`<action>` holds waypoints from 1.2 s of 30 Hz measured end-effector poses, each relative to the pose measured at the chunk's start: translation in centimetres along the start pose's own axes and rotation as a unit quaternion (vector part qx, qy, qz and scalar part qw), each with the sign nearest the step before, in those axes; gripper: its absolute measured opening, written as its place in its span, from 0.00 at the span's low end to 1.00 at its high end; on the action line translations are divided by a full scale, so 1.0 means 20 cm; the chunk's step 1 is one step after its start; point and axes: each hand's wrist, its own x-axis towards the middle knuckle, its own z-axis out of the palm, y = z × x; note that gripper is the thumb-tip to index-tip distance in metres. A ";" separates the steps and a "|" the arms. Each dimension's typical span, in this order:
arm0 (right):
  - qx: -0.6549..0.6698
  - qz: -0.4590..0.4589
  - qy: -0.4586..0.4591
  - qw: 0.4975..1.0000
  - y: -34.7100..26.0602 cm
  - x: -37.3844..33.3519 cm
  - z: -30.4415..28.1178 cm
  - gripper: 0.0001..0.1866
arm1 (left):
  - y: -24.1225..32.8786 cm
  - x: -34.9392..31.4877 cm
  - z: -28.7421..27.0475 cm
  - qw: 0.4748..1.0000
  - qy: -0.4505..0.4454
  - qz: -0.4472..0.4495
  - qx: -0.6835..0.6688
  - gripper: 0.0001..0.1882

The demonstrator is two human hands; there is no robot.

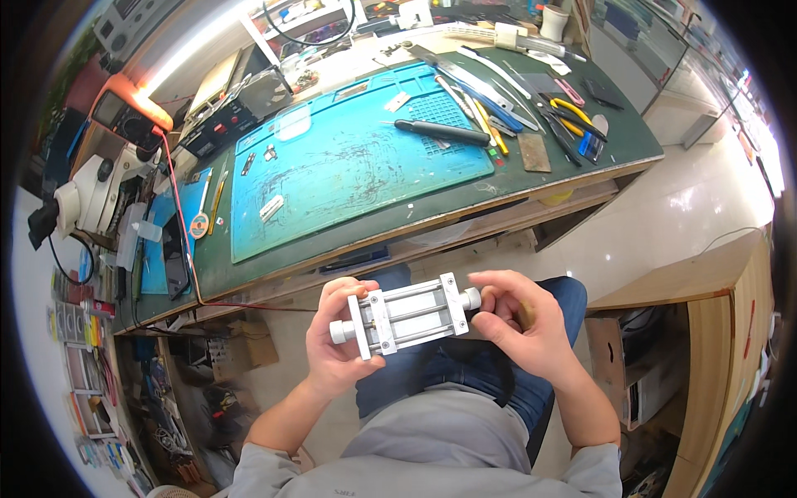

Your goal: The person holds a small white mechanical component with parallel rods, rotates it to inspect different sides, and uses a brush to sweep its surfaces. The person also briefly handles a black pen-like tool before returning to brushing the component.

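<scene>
A small silver clamp fixture (408, 314) with parallel rods, cross bars and a round knob at each end is held above my lap. My left hand (325, 361) grips its left end, thumb below and fingers over the top edge. The left knob (341, 332) sits against that palm. By the right knob (471, 299) is my right hand (535, 332), index finger and thumb apart on either side of it and the other fingers curled. Whether those fingertips touch the knob is hard to tell. Nothing is clamped between the bars.
Ahead stands a workbench with a blue repair mat (332, 183). On it lie a black pen-like tool (440, 131), a tan square plate (534, 153), tweezers and yellow-handled pliers (573, 116). At left are an orange multimeter (129, 116) and a microscope (91, 191). A wooden cabinet (714, 332) stands at right.
</scene>
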 end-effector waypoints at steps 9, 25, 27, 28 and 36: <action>-0.028 -0.109 0.049 0.992 0.08 0.02 0.08 0.23 | 0.00 0.00 -0.01 0.999 -0.001 -0.012 -0.031 0.44; -0.145 -0.135 0.137 0.971 0.13 -0.06 0.02 0.27 | -0.03 0.00 -0.04 0.998 0.002 -0.015 -0.058 0.45; -0.136 -0.240 0.133 0.952 0.12 -0.12 0.02 0.25 | -0.03 0.00 -0.03 0.998 0.007 -0.021 -0.065 0.45; -0.172 -0.307 0.076 0.933 0.14 -0.10 0.01 0.26 | -0.02 0.00 -0.02 0.997 0.008 -0.023 -0.068 0.45; -0.171 -0.307 0.093 0.931 0.10 -0.07 0.03 0.26 | -0.01 -0.01 -0.04 0.999 0.016 -0.018 -0.041 0.46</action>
